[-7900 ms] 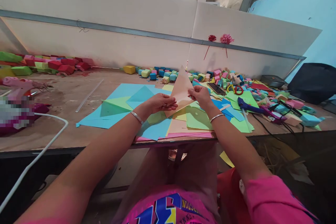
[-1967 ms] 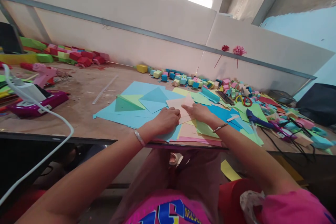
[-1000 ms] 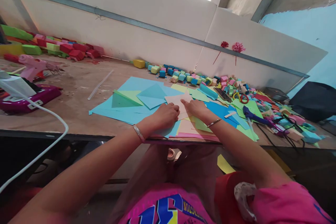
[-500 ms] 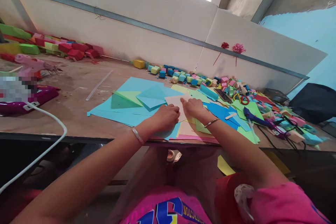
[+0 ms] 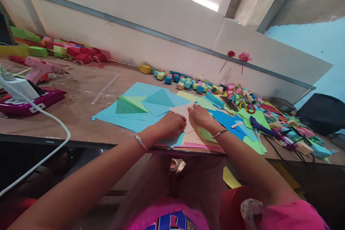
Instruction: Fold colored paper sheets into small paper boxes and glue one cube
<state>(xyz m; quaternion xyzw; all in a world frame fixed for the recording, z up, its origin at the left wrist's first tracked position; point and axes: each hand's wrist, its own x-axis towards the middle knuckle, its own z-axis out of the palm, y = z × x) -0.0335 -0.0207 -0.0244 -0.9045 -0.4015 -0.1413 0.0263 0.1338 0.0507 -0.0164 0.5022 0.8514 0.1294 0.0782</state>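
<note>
A pale peach sheet of paper [image 5: 180, 110] lies at the front of the table, under and between my two hands. My left hand [image 5: 173, 125] is closed, its curled fingers gripping the left part of this sheet. Opposite it, my right hand [image 5: 201, 118] is closed on the sheet's right part, fingertips pressed at the edge. The fingertips are partly hidden. Beneath and left of the peach sheet are large light blue sheets [image 5: 118, 115] and a folded light green paper [image 5: 132, 104]. Darker blue sheets [image 5: 226, 120] lie by my right wrist.
Small coloured paper boxes [image 5: 185, 81] line the wall. Yellow-and-red scissors [image 5: 247, 107], a dark phone [image 5: 229, 103] and a blue glue gun [image 5: 260, 125] with cables sit right. A pink glue gun [image 5: 39, 69], a clear glue stick [image 5: 105, 89] and a white cable [image 5: 63, 125] are left.
My hands stay at the peach paper, with the right hand's fingers drawn slightly in and the left hand a little lower. The whole view has shifted slightly.
</note>
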